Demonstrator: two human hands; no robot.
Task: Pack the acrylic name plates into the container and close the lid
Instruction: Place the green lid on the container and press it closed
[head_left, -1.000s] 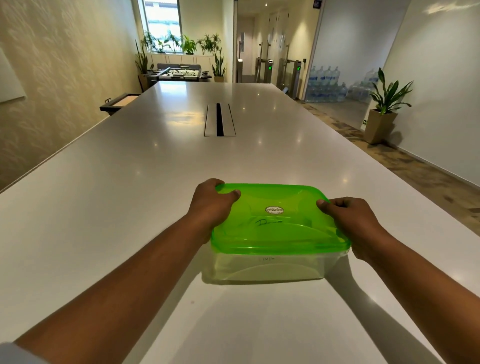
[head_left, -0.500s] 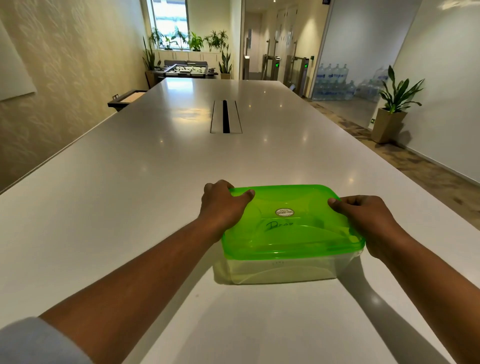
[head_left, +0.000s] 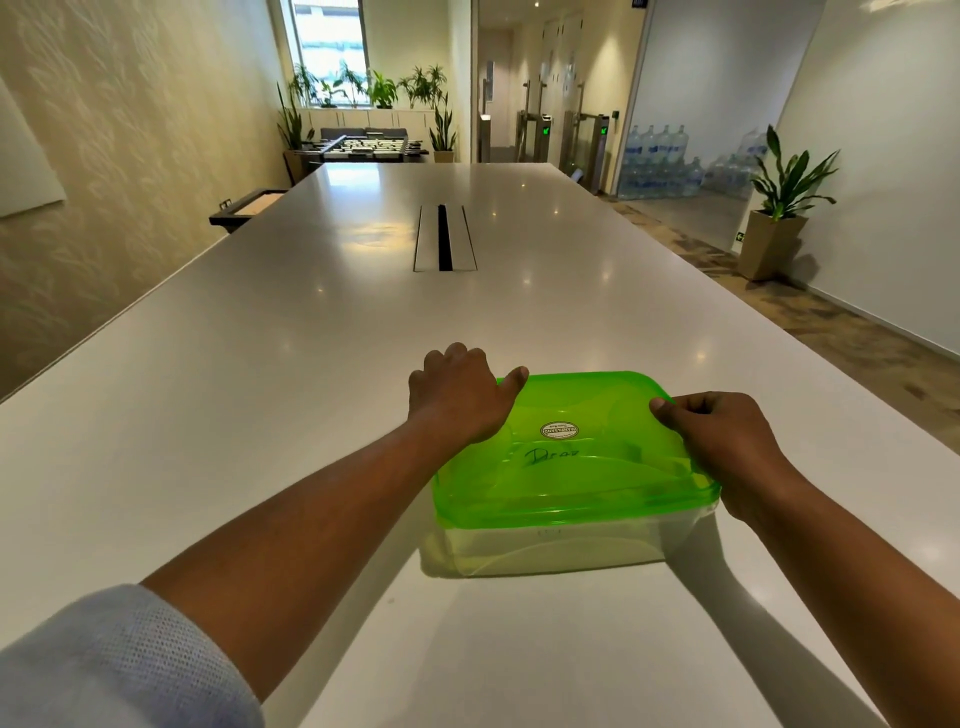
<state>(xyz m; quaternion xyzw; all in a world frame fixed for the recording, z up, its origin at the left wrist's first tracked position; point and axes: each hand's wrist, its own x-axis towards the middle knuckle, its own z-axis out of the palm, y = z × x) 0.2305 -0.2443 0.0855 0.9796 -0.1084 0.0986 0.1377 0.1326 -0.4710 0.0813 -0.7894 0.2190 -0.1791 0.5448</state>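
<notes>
Both hands press the green lid (head_left: 576, 447) onto the clear container (head_left: 545, 545), apparently sealing it: left hand (head_left: 457, 400) fingers curled over the far-left corner, right hand (head_left: 722, 441) fingers bunched at the right edge.

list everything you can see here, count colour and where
lid: 1, translucent green, on the container
container: 1, clear, near end of table
table: 1, white, runs down the room
cable slot: 1, black, table centre
potted plant: 1, green in tan pot, right wall
water bottles: many, clear blue, stacked behind glass
foosball table: 1, dark, far end
left hand: 1, on lid's far left corner
right hand: 1, on lid's right edge
</notes>
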